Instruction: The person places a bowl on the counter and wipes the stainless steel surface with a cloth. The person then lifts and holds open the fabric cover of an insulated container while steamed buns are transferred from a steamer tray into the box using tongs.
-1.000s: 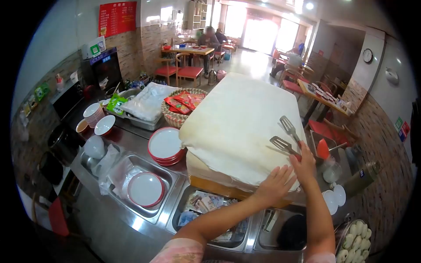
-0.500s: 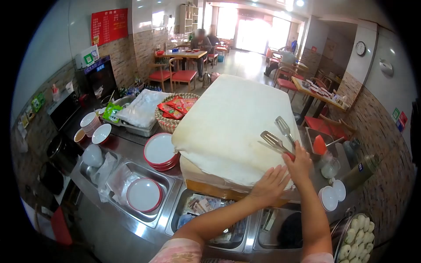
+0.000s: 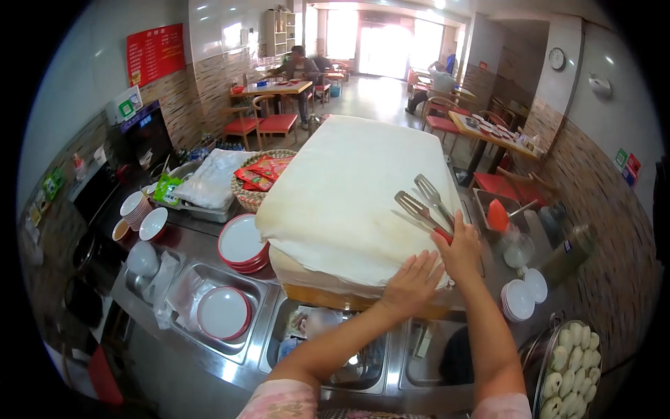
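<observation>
A large block under a white cloth (image 3: 349, 188) stands on the steel counter. My left hand (image 3: 412, 285) lies flat on the cloth's near right corner, fingers stretched out. Just right of it, my right hand (image 3: 458, 248) is closed around the red handle of metal tongs (image 3: 422, 209). The tongs' two slotted ends point forward and left, spread apart above the cloth.
Red-rimmed plates (image 3: 243, 241) are stacked left of the block, near a basket of red packets (image 3: 259, 174). Bowls (image 3: 518, 299) and a glass jar (image 3: 518, 250) stand right. A tray of pale buns (image 3: 572, 370) is at lower right. People sit at tables beyond.
The view has turned to the right, so the counter and block appear further left. Both hands keep their places by the cloth's near right corner, the tongs still held.
</observation>
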`<state>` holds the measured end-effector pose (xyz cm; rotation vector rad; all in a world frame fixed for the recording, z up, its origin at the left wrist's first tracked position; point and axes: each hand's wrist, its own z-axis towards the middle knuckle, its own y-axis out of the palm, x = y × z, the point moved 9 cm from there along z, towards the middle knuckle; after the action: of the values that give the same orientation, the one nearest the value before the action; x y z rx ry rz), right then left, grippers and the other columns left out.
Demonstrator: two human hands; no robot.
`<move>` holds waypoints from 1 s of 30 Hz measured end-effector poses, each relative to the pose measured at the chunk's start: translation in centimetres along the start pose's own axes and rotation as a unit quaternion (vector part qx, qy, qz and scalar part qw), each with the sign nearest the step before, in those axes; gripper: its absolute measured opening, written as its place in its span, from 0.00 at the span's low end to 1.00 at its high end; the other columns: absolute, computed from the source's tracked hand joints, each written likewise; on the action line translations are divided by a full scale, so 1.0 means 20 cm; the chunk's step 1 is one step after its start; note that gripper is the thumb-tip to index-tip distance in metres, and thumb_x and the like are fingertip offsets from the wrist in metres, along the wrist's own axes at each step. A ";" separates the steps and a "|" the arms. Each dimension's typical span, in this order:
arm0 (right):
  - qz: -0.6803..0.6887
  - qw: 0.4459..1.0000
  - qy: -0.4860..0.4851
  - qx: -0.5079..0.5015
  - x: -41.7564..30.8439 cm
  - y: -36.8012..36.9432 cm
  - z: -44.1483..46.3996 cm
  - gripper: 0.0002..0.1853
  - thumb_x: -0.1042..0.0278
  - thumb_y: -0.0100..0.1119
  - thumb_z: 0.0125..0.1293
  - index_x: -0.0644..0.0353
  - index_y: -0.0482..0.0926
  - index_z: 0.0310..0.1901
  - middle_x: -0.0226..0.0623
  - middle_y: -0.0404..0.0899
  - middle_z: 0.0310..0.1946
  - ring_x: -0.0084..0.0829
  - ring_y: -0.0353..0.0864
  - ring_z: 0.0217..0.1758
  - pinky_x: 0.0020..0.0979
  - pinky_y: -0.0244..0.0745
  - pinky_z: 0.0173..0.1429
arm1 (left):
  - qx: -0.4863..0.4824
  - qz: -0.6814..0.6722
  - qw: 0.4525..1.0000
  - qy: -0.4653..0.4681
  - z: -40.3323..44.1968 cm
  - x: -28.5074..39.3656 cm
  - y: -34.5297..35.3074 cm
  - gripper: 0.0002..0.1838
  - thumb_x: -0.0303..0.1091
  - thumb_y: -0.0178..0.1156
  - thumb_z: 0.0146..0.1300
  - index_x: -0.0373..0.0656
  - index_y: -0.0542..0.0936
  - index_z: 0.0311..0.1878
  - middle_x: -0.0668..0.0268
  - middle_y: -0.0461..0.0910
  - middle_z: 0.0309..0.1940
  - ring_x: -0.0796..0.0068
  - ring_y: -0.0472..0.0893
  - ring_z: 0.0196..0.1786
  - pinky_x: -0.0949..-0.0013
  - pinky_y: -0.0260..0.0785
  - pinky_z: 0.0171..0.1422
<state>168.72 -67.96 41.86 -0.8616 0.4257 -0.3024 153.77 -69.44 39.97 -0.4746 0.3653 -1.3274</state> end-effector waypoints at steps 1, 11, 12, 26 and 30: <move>0.013 1.000 0.004 0.002 0.01 -0.01 0.00 0.41 0.44 0.59 0.55 0.60 0.61 0.65 0.46 0.71 0.44 0.46 0.69 0.48 0.42 0.65 0.50 | -0.008 -0.002 1.000 -0.001 0.00 0.00 0.00 0.25 0.43 0.58 0.54 0.45 0.74 0.55 0.56 0.72 0.57 0.59 0.72 0.60 0.59 0.63 0.63; 0.207 0.971 0.055 0.111 0.25 -0.35 -0.46 0.28 0.57 0.62 0.56 0.64 0.66 0.54 0.49 0.72 0.43 0.47 0.71 0.47 0.41 0.67 0.51 | -0.143 0.077 0.986 0.023 -0.06 0.00 0.17 0.27 0.45 0.58 0.58 0.46 0.70 0.60 0.53 0.66 0.62 0.53 0.64 0.66 0.53 0.56 0.68; 0.213 0.969 0.042 0.117 0.28 -0.38 -0.59 0.27 0.54 0.62 0.56 0.63 0.65 0.50 0.50 0.71 0.41 0.51 0.70 0.46 0.44 0.66 0.51 | -0.115 0.095 0.988 0.042 -0.08 -0.02 0.18 0.28 0.45 0.58 0.58 0.49 0.69 0.62 0.57 0.65 0.64 0.58 0.64 0.67 0.54 0.56 0.68; 0.176 0.927 0.316 -0.095 0.95 -1.12 -2.14 0.31 0.55 0.65 0.55 0.60 0.64 0.56 0.44 0.77 0.39 0.42 0.80 0.41 0.37 0.74 0.45 | -0.109 0.161 0.978 0.082 -0.06 0.05 0.17 0.22 0.40 0.44 0.70 0.44 0.68 0.64 0.58 0.64 0.65 0.56 0.64 0.66 0.57 0.57 0.68; 0.140 0.879 0.451 -0.057 1.15 -1.46 -2.48 0.33 0.57 0.68 0.52 0.57 0.64 0.57 0.43 0.77 0.39 0.38 0.80 0.40 0.36 0.75 0.42 | -0.110 0.150 0.979 0.078 -0.04 0.09 0.16 0.21 0.39 0.43 0.71 0.41 0.68 0.63 0.57 0.66 0.64 0.54 0.65 0.65 0.58 0.58 0.67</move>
<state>162.74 -128.68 30.66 -0.7174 1.4410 -0.4047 156.34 -70.72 37.68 -0.4788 0.6925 -1.0369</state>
